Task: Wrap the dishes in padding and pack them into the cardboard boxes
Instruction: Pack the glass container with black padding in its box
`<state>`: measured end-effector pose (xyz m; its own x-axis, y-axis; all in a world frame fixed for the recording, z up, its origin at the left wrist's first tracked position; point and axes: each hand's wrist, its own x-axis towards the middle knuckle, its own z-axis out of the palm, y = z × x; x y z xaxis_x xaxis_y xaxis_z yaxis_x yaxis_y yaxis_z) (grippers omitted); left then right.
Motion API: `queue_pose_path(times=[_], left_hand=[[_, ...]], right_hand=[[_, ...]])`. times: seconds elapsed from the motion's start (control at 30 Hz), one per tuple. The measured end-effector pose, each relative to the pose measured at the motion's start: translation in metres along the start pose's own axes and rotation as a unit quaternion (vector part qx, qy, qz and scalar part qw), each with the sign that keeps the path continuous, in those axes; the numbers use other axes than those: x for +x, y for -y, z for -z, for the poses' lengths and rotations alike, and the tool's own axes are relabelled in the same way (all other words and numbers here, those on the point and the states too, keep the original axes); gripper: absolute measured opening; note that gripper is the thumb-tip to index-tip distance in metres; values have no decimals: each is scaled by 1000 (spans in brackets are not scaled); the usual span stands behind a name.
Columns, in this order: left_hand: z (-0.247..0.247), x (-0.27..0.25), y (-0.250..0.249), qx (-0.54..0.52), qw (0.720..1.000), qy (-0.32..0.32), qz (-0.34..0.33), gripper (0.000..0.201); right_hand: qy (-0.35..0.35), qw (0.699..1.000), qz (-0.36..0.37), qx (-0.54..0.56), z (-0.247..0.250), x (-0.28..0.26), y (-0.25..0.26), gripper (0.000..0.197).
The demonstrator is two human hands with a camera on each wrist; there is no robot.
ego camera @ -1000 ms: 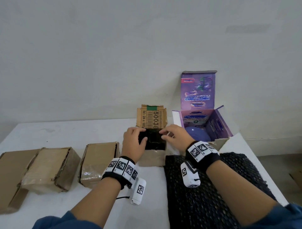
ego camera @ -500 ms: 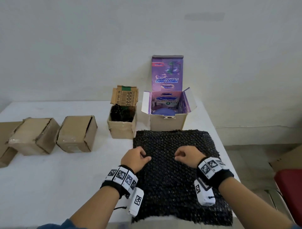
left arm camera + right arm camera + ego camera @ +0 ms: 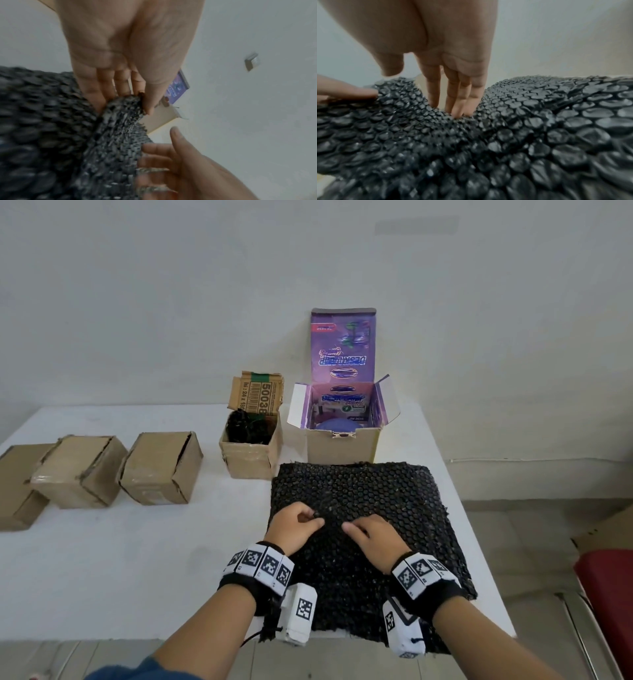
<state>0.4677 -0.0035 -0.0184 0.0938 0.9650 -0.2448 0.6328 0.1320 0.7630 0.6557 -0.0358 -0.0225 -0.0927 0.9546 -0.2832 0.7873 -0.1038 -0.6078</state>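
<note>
Our left hand (image 3: 297, 528) pinching up a fold of the black bubble wrap (image 3: 370, 508) on the white counter (image 3: 137, 559), our right hand (image 3: 373, 537) fingers straight, tips pressing into the sheet, open purple box (image 3: 342, 446) with a blue dish (image 3: 334, 425) just behind, small brown box (image 3: 251, 455) already stuffed with dark wrap beside it, closed boxes (image 3: 161, 470) off left

The bubble wrap (image 3: 370, 508) near right is black with a honeycomb of glossy bubbles. The far carton (image 3: 340, 412) is purple with printed lettering; the small open box (image 3: 251, 453) and closed boxes (image 3: 161, 470) at left are plain brown. The table (image 3: 137, 559) is white.
</note>
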Motion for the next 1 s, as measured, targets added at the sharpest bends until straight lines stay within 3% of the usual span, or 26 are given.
queue_pose_path(times=[0.07, 0.13, 0.23, 0.3, 0.37, 0.47, 0.53, 0.63, 0.73, 0.87, 0.93, 1.0], left_hand=[[-5, -3, -21, -77, 995, 51, -38, 10], [-13, -7, -45, -185, 973, 132, -31, 14], [-31, -7, -69, -274, 940, 203, -7, 26], [-46, -1, -74, -249, 950, 187, -13, 23], [-61, 10, -69, -131, 983, 127, -28, 13], [-77, 20, -60, 23, 998, 63, 2, 43], [-85, 21, -59, 50, 995, 76, 37, 58], [-95, 23, -61, 63, 992, 94, 54, 58], [-94, 26, -65, 22, 994, 103, 43, 34], [-75, 30, -67, -183, 974, 117, 61, 8], [-56, 30, -70, -258, 957, 115, 60, 6], [-34, 28, -74, -322, 937, 131, 43, 13]], right_hand=[[-28, 991, 1, 128, 9, -4, 6, 38], [-43, 967, -23, 252, 21, -8, 9, 33], [-103, 962, -60, 247, 38, -9, -13, 35], [-134, 966, -94, 201, 48, -10, -36, 41], [-143, 972, -128, 138, 55, -13, -56, 45], [-136, 975, -161, 75, 58, -17, -76, 50], [-128, 975, -171, 60, 55, -18, -85, 54], [-122, 976, -176, 51, 51, -18, -90, 59], [-145, 975, -159, 60, 53, -19, -84, 64], [-249, 965, -80, -25, 57, -16, -63, 61], [-262, 962, -51, -52, 60, -8, -44, 49], [-225, 974, -24, 9, 60, 4, -23, 49]])
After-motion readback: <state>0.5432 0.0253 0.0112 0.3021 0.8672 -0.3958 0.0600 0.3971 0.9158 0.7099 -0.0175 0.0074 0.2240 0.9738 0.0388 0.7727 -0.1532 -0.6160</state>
